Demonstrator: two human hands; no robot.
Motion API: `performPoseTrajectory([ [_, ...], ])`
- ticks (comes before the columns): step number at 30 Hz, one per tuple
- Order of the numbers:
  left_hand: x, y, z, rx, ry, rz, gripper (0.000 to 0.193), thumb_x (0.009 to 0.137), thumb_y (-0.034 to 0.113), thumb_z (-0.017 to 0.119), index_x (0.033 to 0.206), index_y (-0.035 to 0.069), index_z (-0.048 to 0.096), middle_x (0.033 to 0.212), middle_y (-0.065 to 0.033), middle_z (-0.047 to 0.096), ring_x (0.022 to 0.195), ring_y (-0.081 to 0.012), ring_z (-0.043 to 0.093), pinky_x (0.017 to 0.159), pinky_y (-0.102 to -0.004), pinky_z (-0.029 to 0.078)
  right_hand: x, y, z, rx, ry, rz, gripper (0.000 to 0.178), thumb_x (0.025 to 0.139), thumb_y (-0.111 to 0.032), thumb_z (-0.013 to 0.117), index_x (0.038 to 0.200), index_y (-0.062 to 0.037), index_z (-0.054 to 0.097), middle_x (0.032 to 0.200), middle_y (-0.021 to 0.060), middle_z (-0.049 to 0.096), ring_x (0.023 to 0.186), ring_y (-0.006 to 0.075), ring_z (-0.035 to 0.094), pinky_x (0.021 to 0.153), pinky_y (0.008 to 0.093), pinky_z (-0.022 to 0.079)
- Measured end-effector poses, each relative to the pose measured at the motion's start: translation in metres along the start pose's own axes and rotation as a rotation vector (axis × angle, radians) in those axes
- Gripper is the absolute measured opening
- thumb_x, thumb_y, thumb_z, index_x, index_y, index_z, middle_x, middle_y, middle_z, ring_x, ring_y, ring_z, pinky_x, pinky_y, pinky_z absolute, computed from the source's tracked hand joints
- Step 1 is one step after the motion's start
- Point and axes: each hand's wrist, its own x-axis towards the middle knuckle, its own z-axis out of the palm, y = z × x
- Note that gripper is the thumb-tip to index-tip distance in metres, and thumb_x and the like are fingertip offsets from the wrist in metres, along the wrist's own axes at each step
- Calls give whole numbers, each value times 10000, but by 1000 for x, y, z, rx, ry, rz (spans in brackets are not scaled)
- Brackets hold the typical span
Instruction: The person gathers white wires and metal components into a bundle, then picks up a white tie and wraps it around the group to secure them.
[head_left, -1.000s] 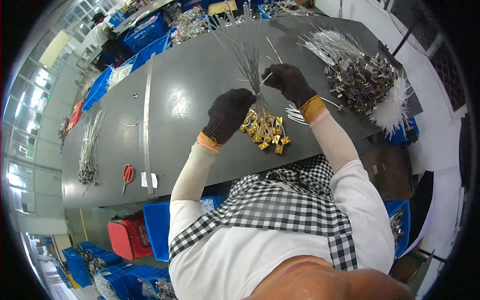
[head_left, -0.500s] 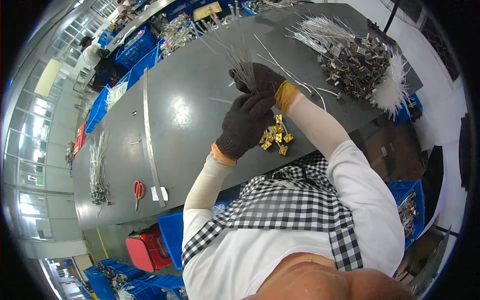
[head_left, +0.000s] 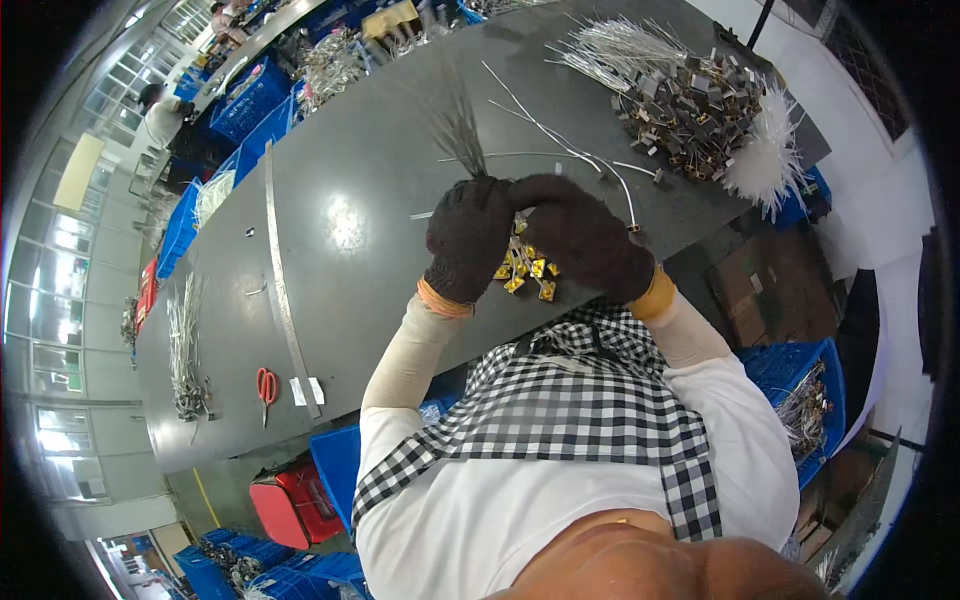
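The left hand [head_left: 468,232] has its grip closed around a bundle of wires [head_left: 463,138] over the bench [head_left: 370,320], the yellow ends [head_left: 514,285] showing below, between the hands. The right hand [head_left: 585,238] meets it, fingertips hidden, so I cannot tell its grip. Loose wires [head_left: 572,154] lie beyond, near a pile of dark-ended wires [head_left: 690,125]; red scissors [head_left: 266,397] lie well to the left.

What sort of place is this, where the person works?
Probably a factory workshop: a bundle of thin strands and a heap of small parts at a large grey worktable, blue crates holding more parts, and another person farther back.
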Motion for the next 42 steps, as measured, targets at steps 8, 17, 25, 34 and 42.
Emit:
performPoseTrajectory([
  [8, -11, -13, 4, -276, 159, -46, 182, 829, 30, 685, 1010, 26, 667, 992, -148, 655, 882, -323, 644, 767, -374, 523, 19, 9, -33, -315, 346, 103, 230, 885, -87, 626, 1109, -103, 675, 1273, 141, 579, 1176, 303, 565, 950, 391, 486],
  [17, -12, -24, 1, -277, 46, -33, 230, 876, 168, 629, 1078, 60, 638, 1022, -188, 636, 923, -380, 619, 785, -435, 502, 26, 42, 10, -447, 37, -255, 279, 803, -113, 685, 1081, -128, 666, 1049, 73, 654, 1008, 262, 621, 923, 386, 489],
  [25, -5, -25, -10, -338, 34, 43, 216, 869, 106, 637, 1079, 55, 637, 1021, -141, 649, 912, -340, 628, 781, -421, 502, 31, 33, 30, 265, 288, 57, 234, 855, -20, 648, 1088, -25, 630, 1095, 99, 647, 1029, 221, 621, 899, 311, 484],
  [34, -13, -48, 0, -738, -52, -139, 156, 812, 52, 695, 962, 12, 677, 959, -119, 687, 841, -253, 660, 780, -338, 530, -21, 70, 9, 1218, 117, 424, 100, 897, -74, 628, 969, -27, 680, 848, 40, 652, 710, 112, 595, 630, 247, 471],
  [42, -1, -29, -23, -1318, -252, -626, 139, 847, 10, 644, 984, -5, 660, 922, -66, 696, 856, -159, 656, 745, -287, 522, 4, 66, 29, 839, 204, 706, 190, 957, -179, 570, 978, 0, 631, 767, 40, 620, 654, 116, 566, 599, 263, 458],
])
